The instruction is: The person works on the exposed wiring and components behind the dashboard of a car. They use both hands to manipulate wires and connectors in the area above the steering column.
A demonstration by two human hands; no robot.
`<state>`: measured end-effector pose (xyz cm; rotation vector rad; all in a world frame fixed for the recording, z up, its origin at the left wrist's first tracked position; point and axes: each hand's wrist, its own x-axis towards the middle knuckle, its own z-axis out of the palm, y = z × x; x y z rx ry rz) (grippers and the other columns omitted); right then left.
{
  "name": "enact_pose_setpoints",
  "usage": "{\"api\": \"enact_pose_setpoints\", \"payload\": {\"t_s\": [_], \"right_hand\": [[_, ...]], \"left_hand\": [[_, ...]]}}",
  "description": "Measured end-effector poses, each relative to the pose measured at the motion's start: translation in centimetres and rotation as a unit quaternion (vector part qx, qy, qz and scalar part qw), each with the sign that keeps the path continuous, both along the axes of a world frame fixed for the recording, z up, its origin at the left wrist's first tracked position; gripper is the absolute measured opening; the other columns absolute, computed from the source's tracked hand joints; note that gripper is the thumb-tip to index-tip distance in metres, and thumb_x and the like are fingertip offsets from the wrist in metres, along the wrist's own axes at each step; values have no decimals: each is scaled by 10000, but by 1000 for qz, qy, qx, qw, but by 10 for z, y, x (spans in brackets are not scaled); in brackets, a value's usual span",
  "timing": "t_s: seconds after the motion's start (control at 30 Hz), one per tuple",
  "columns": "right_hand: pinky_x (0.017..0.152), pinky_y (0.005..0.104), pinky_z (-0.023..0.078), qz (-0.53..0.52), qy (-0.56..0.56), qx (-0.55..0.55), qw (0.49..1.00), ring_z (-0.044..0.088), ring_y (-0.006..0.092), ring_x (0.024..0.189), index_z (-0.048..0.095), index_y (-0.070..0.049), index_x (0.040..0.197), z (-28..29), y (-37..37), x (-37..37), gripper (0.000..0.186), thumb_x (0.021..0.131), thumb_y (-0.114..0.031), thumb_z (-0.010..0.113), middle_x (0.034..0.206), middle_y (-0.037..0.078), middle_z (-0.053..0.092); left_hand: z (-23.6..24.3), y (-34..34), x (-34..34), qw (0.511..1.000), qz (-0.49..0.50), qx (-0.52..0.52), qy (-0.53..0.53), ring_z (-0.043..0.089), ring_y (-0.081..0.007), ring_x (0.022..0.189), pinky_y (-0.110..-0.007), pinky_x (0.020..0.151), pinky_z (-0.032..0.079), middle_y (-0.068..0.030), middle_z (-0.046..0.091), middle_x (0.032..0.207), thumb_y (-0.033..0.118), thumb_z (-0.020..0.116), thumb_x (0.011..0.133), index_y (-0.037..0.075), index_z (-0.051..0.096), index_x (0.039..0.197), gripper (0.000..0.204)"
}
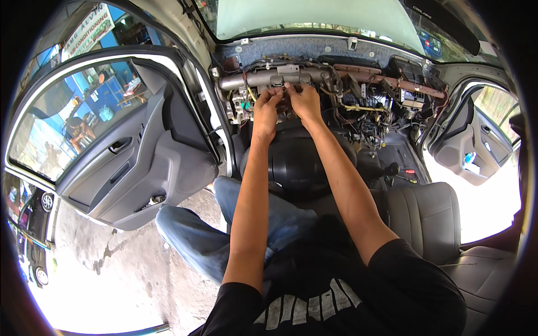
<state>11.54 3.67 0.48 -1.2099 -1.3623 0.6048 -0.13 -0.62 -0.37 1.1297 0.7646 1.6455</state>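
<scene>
Both my arms stretch forward over the steering wheel (294, 162) to the bare metal crossbeam (238, 82) of a stripped car dashboard. My left hand (266, 112) is closed, thumb and fingers pinched together just below the beam. Beside it, a little to the right, my right hand (305, 103) is also closed, its fingertips touching or very near a small bracket on the beam. Whatever lies between the fingertips is too small and too covered to name. A green connector (245, 105) and a yellow wire (250, 92) hang left of my left hand.
Exposed wiring (372, 126) and a brown pipe (414, 85) fill the dashboard's right side. A gear lever (392, 168) and a red-handled tool (411, 172) are by the passenger footwell. The driver's door (179, 151) and passenger door (473, 148) stand wide. A grey seat (426, 221) is at my right.
</scene>
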Motion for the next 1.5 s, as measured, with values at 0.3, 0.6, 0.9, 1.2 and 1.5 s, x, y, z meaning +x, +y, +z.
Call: {"api": "enact_pose_setpoints", "payload": {"t_s": [0.3,0.6,0.9,1.2,1.5], "right_hand": [[697,318,529,107,44,22,993,690,171,803,720,47,1003,5,-3,-5,340,954,-290,727,893,127,743],[674,286,515,125,30,45,991,648,112,771,702,45,990,7,-8,-4,291,970,-245,711,867,88,725],[664,295,521,112,24,46,992,661,120,776,705,42,997,10,-13,-4,303,965,-259,717,875,98,733],[705,347,551,123,51,56,990,726,217,784,727,41,957,9,-8,-5,396,931,-353,734,856,157,754],[715,307,554,198,70,157,965,702,164,792,694,27,953,8,-11,-5,94,878,-19,661,910,125,738]], "left_hand": [[0,1,-3,1000,-3,3,-17,615,-129,880,-298,791,486,-22,668,975,301,590,1038,80,641,1057,228],[4,-1,-2,1000,6,-7,-19,588,-104,767,-279,723,483,-12,650,881,319,632,1029,82,619,957,249],[5,-2,-1,1000,-2,-4,-20,570,-102,773,-274,739,462,-3,636,877,330,632,1026,86,630,940,259],[6,-4,-2,1000,-9,0,-8,577,-101,767,-272,721,470,-10,643,890,352,589,1049,75,637,973,291],[5,-2,-2,999,27,-8,-31,591,-123,705,-278,671,496,-24,636,823,323,504,1088,39,627,1007,320]]}}
